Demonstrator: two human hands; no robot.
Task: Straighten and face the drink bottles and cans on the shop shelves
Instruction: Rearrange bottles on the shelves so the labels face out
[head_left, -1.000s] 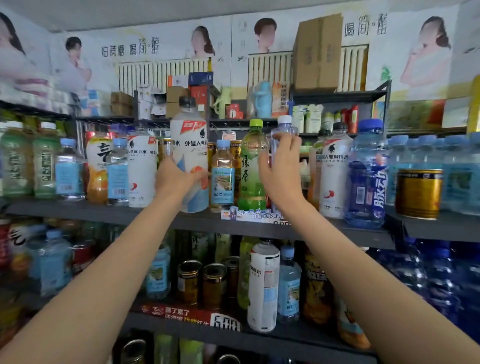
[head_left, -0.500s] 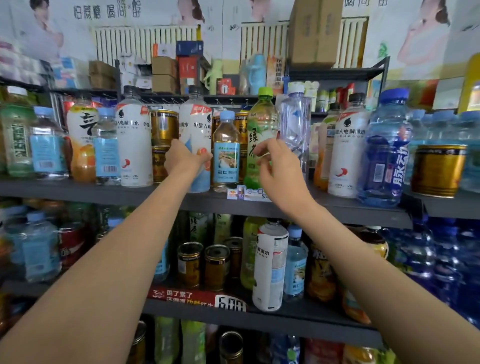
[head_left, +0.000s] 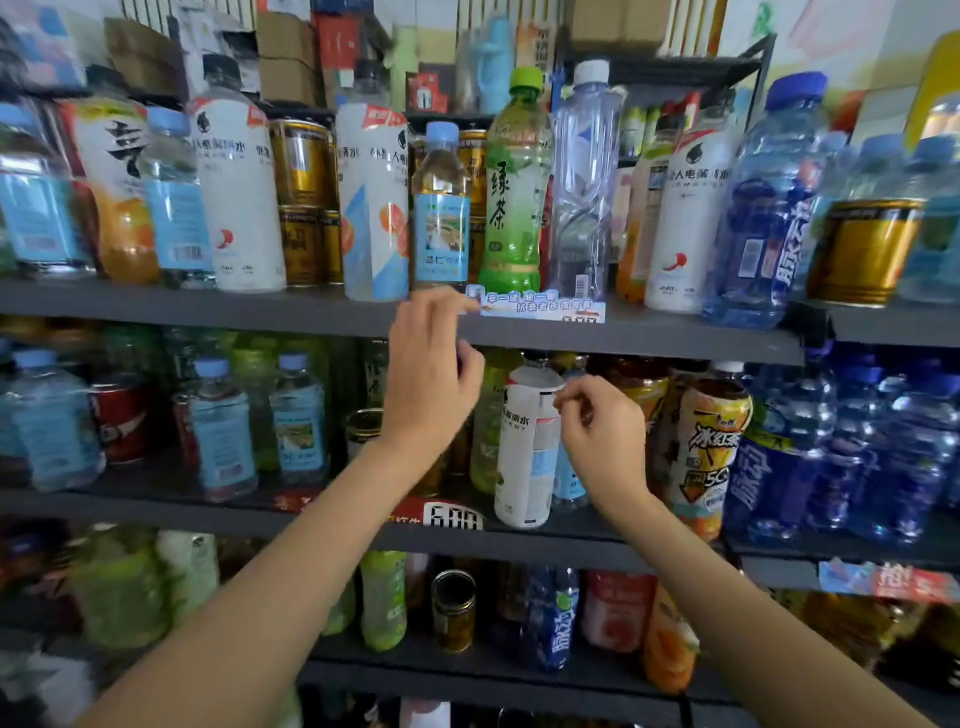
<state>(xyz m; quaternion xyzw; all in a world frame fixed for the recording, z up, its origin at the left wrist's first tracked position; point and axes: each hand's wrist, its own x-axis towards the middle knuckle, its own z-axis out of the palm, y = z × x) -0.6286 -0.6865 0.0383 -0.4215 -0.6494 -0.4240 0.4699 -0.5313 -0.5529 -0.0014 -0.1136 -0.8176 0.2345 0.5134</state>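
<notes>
Cardboard boxes (head_left: 284, 57) above shelves (head_left: 208, 310)

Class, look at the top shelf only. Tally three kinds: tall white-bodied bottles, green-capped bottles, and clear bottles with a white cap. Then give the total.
Tall white-bodied bottles: 3
Green-capped bottle: 1
Clear bottle with a white cap: 1
Total: 5

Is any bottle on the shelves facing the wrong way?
Yes. The tall white bottle on the middle shelf is turned sideways, its label seam and only part of its lettering showing, while the white bottles above face forward.
</notes>
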